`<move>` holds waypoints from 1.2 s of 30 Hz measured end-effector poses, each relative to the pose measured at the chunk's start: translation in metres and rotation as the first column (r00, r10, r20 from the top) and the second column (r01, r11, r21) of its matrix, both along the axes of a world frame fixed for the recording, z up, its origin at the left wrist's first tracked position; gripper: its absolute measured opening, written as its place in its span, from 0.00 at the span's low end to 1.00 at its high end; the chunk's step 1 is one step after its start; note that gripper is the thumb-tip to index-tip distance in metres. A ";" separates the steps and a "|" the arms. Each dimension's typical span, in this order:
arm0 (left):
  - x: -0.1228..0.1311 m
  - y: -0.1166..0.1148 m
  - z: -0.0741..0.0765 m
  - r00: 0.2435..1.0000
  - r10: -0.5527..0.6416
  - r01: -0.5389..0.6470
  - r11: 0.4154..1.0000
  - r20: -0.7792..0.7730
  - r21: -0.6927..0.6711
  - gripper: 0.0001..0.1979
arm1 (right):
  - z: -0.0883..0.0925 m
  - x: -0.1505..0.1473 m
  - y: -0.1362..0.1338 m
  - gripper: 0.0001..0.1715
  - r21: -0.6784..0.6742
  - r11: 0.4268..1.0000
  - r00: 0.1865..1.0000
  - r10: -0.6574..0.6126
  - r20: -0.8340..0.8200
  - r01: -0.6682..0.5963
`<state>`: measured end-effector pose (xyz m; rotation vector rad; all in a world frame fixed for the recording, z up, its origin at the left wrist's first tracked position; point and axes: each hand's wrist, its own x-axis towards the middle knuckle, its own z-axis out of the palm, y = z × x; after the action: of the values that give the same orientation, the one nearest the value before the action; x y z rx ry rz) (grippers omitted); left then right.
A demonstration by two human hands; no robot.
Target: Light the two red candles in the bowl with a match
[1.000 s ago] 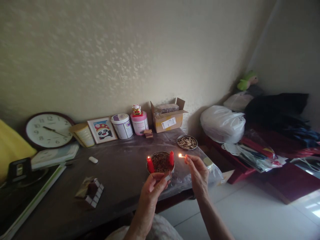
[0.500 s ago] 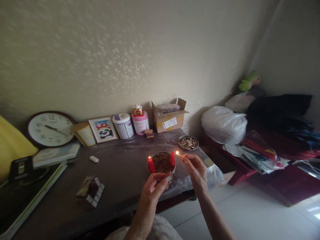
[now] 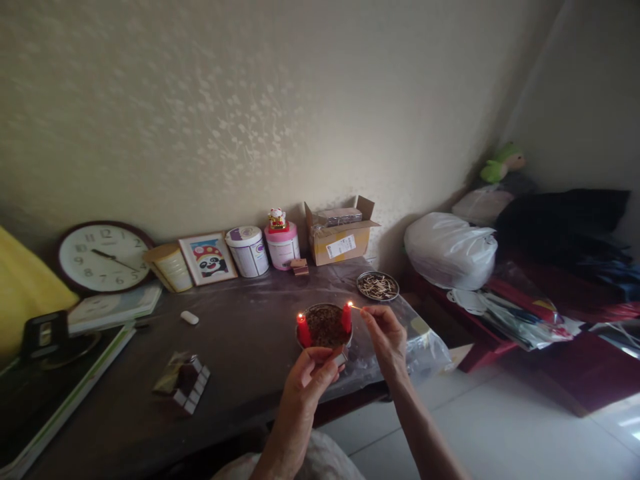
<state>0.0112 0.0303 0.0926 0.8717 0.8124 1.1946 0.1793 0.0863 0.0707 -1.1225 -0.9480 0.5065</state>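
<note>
your right hand (image 3: 383, 337) pinches a lit match (image 3: 356, 308) between thumb and fingertips, its flame at the wick of the right candle (image 3: 346, 317). your left hand (image 3: 309, 379) is closed on a small matchbox (image 3: 341, 358), held just in front of the bowl (image 3: 325, 327).

the bowl is small, round and metal, near the front edge of the tabletop (image 3: 240, 347), filled with a dark brown crumbly stuff. two short red candles stand upright at its rim, one each side. the left candle (image 3: 303, 329) burns with a small flame; at the right one you cannot tell the match flame from any of its own.

behind and right of the bowl, a shallow metal dish (image 3: 377, 285) holds a heap of pale sticks, likely matches. further behind the bowl, along the wall: an open cardboard box (image 3: 340, 238) with a white label too small to read and a wrapped packet inside, a pink tub (image 3: 283, 245) with a lucky cat figure (image 3: 277, 219) on top, a white tub (image 3: 247, 251) with a purple label that cannot be read, a framed panda picture (image 3: 208, 258), a cream tin (image 3: 169, 267) and a round clock (image 3: 103, 257) with numerals 1 to 12. left of the bowl lies a small checkered box (image 3: 183, 383).
</note>
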 end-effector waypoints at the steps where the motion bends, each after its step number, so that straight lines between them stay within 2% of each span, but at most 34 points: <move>1: 0.000 0.000 0.000 1.000 0.000 0.000 1.000 -0.003 0.002 0.12 | 0.000 -0.001 0.000 0.12 -0.002 1.000 1.000 0.004 0.005 -0.004; 20: 0.000 -0.002 0.003 1.000 0.001 -0.001 1.000 -0.014 0.003 0.12 | -0.004 -0.002 0.005 0.12 -0.001 1.000 0.998 0.004 0.059 -0.004; 28: -0.002 -0.001 -0.002 0.999 -0.036 0.037 0.999 -0.026 0.034 0.10 | -0.001 -0.008 0.003 0.11 0.008 0.999 0.995 0.042 0.093 -0.043; 36: -0.003 0.000 -0.005 0.999 -0.044 0.045 0.999 -0.016 0.030 0.09 | -0.001 -0.007 0.004 0.10 0.021 0.999 0.987 -0.033 0.157 0.030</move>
<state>0.0078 0.0302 0.0873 0.9202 0.7851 1.1649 0.1724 0.0907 0.0694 -1.1713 -1.0681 0.3867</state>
